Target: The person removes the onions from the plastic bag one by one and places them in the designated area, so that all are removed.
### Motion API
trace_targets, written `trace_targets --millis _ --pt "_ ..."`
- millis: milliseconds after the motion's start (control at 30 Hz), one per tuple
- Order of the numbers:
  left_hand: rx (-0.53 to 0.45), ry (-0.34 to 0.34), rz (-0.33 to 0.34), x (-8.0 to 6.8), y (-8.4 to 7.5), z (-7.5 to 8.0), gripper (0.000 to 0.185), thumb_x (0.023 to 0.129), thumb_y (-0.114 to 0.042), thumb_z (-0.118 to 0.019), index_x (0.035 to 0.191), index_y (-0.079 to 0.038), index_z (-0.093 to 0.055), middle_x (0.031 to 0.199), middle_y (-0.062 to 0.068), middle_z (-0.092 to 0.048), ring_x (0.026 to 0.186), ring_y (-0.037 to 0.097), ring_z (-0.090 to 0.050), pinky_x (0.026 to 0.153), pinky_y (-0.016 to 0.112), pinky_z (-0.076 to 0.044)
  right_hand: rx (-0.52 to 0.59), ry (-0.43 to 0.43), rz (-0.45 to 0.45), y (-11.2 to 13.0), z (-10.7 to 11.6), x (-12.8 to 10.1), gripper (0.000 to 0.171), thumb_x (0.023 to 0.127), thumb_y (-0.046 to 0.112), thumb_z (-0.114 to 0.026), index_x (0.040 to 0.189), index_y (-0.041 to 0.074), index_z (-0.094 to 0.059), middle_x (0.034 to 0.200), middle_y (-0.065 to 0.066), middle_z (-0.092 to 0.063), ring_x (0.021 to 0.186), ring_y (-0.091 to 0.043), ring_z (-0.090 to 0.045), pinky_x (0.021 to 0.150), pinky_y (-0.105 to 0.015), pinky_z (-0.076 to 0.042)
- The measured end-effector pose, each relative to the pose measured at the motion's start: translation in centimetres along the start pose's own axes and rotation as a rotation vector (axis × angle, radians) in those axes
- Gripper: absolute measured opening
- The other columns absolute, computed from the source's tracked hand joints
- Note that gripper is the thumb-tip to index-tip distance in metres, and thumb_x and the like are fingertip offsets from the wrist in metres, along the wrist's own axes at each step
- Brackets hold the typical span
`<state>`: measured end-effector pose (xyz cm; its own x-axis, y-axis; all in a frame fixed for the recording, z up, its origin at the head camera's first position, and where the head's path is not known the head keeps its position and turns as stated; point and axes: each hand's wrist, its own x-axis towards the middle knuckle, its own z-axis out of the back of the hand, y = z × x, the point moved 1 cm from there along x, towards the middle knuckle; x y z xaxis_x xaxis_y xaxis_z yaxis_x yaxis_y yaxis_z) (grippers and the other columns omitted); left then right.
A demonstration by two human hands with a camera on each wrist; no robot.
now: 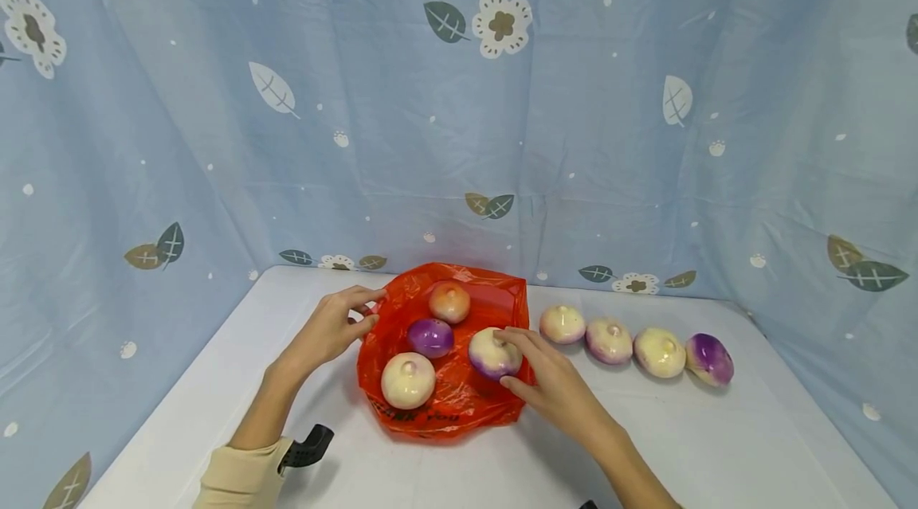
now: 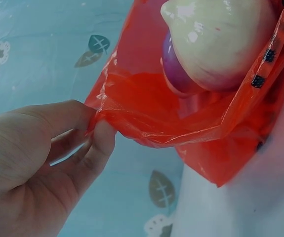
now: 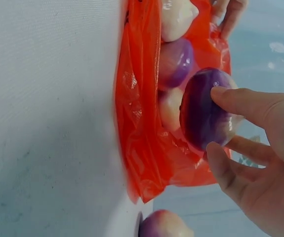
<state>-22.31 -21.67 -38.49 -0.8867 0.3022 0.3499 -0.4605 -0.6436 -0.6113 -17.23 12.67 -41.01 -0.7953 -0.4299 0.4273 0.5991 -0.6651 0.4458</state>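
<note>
Clearly, the purple-and-white turnip (image 1: 493, 353) is found at the right edge of the red plastic bag (image 1: 459, 401), directly in front of the right hand (image 1: 548, 383), which is much nearer to it than the left hand (image 1: 331, 327). The turnip is gripped by curled fingers (image 3: 245, 106) above and the thumb below, its flat round body held between them. The left rim of the bag is pinched between thumb and forefinger of the left hand, so the mouth is kept apart. Three other turnips lie inside the bag, and four more are lined on the desk (image 1: 753, 445) to the right.
</note>
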Motion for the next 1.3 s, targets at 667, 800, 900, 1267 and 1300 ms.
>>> trace_targets --millis 667,800,900,1267,1300 --pt "-0.009 -0.001 -0.003 0.0 0.0 0.1 0.038 0.088 0.003 -0.065 0.125 0.001 -0.065 0.116 0.015 -0.069 0.087 0.021 -0.068 0.066 0.023 -0.06 0.07 -0.028 -0.078 -2.2 2.4 -2.2 0.065 0.078 0.011 -0.081 0.136 0.024 -0.055 0.139 0.004 -0.053 0.102 -0.012 -0.056 0.062 -0.018 -0.054" --pt "-0.007 0.002 -0.006 0.0 0.0 0.0 0.038 0.087 0.003 -0.065 0.125 0.001 -0.065 0.116 0.015 -0.069 0.087 0.021 -0.068 0.066 0.023 -0.06 0.061 -0.034 -0.082 -3.0 2.6 -2.6 0.065 0.078 0.012 -0.082 0.135 0.023 -0.055 0.138 0.003 -0.055 0.098 -0.013 -0.056 0.062 -0.021 -0.055" --pt "-0.009 0.005 -0.008 -0.1 0.0 -0.1 0.038 0.088 0.003 -0.065 0.125 0.001 -0.065 0.116 0.014 -0.069 0.087 0.021 -0.068 0.066 0.022 -0.06 0.036 -0.047 -0.092 -3.6 3.0 -2.9 0.065 0.077 0.014 -0.083 0.135 0.023 -0.055 0.135 0.002 -0.057 0.096 -0.012 -0.056 0.062 -0.023 -0.055" --pt "0.003 -0.003 -0.003 -0.1 0.2 0.0 0.037 0.088 0.002 -0.065 0.125 0.001 -0.065 0.117 0.014 -0.069 0.088 0.021 -0.068 0.066 0.023 -0.06 -0.119 -0.068 -0.108 -5.8 3.7 -3.7 0.061 0.072 0.015 -0.086 0.127 0.021 -0.059 0.123 -0.002 -0.063 0.094 -0.016 -0.063 0.069 -0.029 -0.056" --pt "0.003 -0.002 -0.003 -0.1 0.2 0.0 0.038 0.088 0.002 -0.065 0.125 0.001 -0.065 0.117 0.014 -0.069 0.088 0.021 -0.068 0.066 0.023 -0.06 -0.133 -0.069 -0.101 -6.0 3.6 -3.7 0.061 0.071 0.015 -0.086 0.126 0.02 -0.06 0.122 -0.001 -0.063 0.098 -0.019 -0.064 0.073 -0.033 -0.057"
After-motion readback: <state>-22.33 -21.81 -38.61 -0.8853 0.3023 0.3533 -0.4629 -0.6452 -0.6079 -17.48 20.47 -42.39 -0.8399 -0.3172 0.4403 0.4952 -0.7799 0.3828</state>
